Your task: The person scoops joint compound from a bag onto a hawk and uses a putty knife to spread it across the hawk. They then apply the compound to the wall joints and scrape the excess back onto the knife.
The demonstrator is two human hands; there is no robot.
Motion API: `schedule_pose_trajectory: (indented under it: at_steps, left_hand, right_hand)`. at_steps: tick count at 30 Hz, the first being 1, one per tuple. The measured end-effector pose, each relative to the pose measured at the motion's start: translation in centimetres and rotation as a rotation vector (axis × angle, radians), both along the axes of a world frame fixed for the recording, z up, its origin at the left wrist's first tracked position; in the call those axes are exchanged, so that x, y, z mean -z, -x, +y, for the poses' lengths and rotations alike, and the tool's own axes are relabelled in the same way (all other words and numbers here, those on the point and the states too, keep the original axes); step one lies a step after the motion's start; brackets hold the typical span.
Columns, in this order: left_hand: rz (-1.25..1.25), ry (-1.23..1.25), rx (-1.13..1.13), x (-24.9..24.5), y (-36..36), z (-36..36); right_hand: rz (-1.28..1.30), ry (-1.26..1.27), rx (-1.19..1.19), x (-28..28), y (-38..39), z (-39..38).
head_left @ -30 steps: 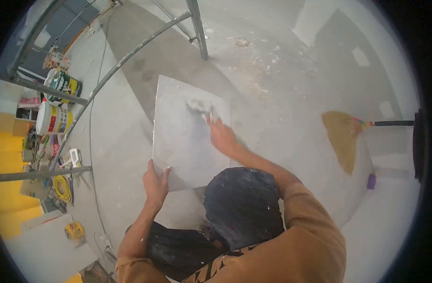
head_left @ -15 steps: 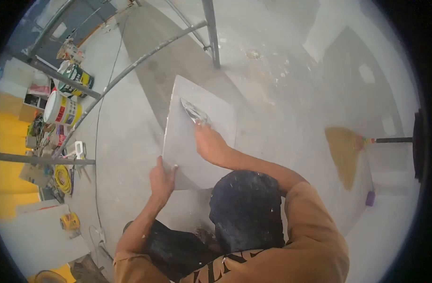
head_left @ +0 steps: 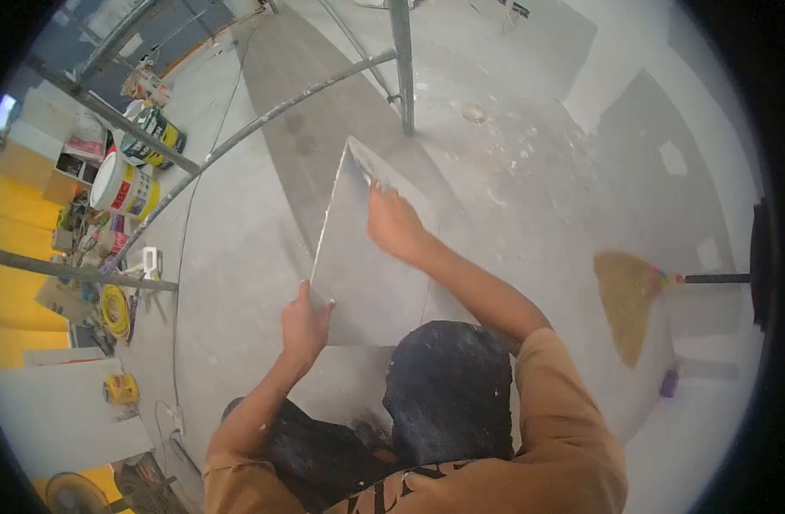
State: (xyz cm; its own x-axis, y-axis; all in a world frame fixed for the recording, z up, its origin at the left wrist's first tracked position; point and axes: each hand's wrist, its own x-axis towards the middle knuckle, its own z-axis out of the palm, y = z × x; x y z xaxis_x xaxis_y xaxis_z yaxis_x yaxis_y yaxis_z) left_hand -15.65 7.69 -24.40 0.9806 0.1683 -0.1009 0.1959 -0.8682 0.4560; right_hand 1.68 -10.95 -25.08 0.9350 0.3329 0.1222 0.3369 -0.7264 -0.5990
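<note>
A flat grey-white board (head_left: 371, 274) is tilted in front of my knees, with a pale, rough left edge. My left hand (head_left: 306, 324) grips its lower left edge, thumb on the face and fingers at the side. Near the top corner, my right hand (head_left: 396, 224) is closed around a metal putty knife (head_left: 363, 167), whose blade lies along the board's face. The knife's handle is mostly hidden in my fingers.
Metal scaffold tubes (head_left: 298, 98) cross the upper left. Paint buckets (head_left: 125, 187), a yellow coiled cable (head_left: 114, 310) and a yellow tape measure (head_left: 121, 389) are at the left. A broom (head_left: 625, 295) stands right; a dark cord (head_left: 184, 248) runs along the floor.
My right hand has moved up the board with the knife, towards its top corner, and the blade now shows more edge-on. The whole view has shifted slightly.
</note>
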Motion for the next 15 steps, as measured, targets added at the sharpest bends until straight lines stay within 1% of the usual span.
schedule_pose_trajectory:
  at_steps: [1, 2, 3, 4, 5, 7, 8, 9, 11, 12, 14, 15]
  left_hand:
    - [0.035, 0.015, -0.014, -0.2, 0.0, -0.1]
    - [0.037, 0.016, -0.017, -0.2, -0.1, 0.0]
    - [-0.014, -0.016, -0.002, -0.1, -0.2, 0.1]
    - [-0.061, -0.046, 0.014, 0.0, -0.1, 0.1]
    - [-0.053, -0.044, 0.019, 0.1, 0.0, 0.1]
    - [-0.048, -0.048, 0.018, 0.3, -0.3, 0.4]
    - [-0.050, -0.054, 0.021, 0.3, -0.2, 0.4]
    - [-0.024, -0.032, 0.024, 0.5, 0.0, 0.5]
    - [0.000, -0.005, 0.025, 0.8, -0.1, 0.7]
    - [-0.031, -0.007, 0.027, 0.8, -0.2, 0.9]
    - [-0.068, -0.008, 0.028, 0.8, -1.0, 1.3]
    - [-0.054, -0.022, 0.010, 0.7, -1.1, 1.5]
  right_hand:
    - [-0.005, -0.003, -0.005, -1.0, 1.7, 0.2]
    - [0.004, 0.065, -0.063, -2.3, 3.9, 0.3]
    - [0.018, 0.134, -0.119, -2.8, 5.0, 0.3]
    - [-0.018, 0.164, -0.145, -1.7, 3.8, 0.2]
    - [-0.010, 0.166, -0.141, -0.5, 2.1, 0.2]
    - [-0.062, 0.052, -0.022, 0.7, -1.8, 0.1]
    - [0.029, 0.045, 0.017, 0.5, -2.7, -0.2]
    - [0.030, 0.040, 0.017, 1.0, -1.9, -0.3]
    - [-0.083, 0.046, -0.148, 2.4, 1.7, -0.6]
    - [-0.079, 0.050, -0.148, 1.9, 3.7, -0.8]
    - [0.110, 0.160, -0.294, -0.4, 6.3, -1.5]
    - [0.126, 0.159, -0.289, -0.6, 5.0, -1.9]
